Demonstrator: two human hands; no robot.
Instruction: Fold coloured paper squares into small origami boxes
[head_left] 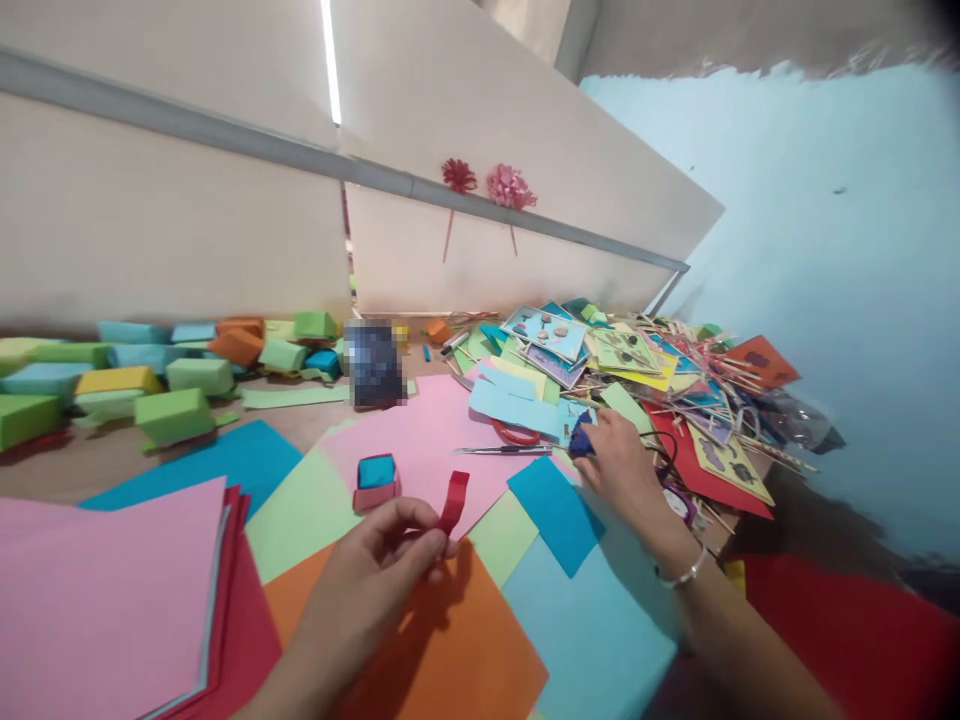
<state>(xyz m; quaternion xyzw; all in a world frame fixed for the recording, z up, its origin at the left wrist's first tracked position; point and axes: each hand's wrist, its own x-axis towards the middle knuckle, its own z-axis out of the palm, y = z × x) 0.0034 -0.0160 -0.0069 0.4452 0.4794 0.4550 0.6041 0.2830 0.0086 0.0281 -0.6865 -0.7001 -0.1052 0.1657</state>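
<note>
My left hand [382, 575] is low in the middle, its thumb and fingers pinched on a curled red paper strip [454, 500] held above an orange sheet [450, 640]. My right hand [622, 470] reaches out to the right with its fingers closed round a small dark blue object [580, 438] at the edge of a paper heap. Scissors [510, 442] with red handles lie on the pink sheet [427, 440] just left of that hand. A small pink box with a blue top [376, 482] stands beyond my left hand.
Stacked pink and red sheets [112, 600] lie at the lower left. Folded paper blocks [172, 415] in green, blue, yellow and orange line the left back. A heap of cards and sticks [675, 380] fills the right. Two paper flowers [487, 185] hang on the wall.
</note>
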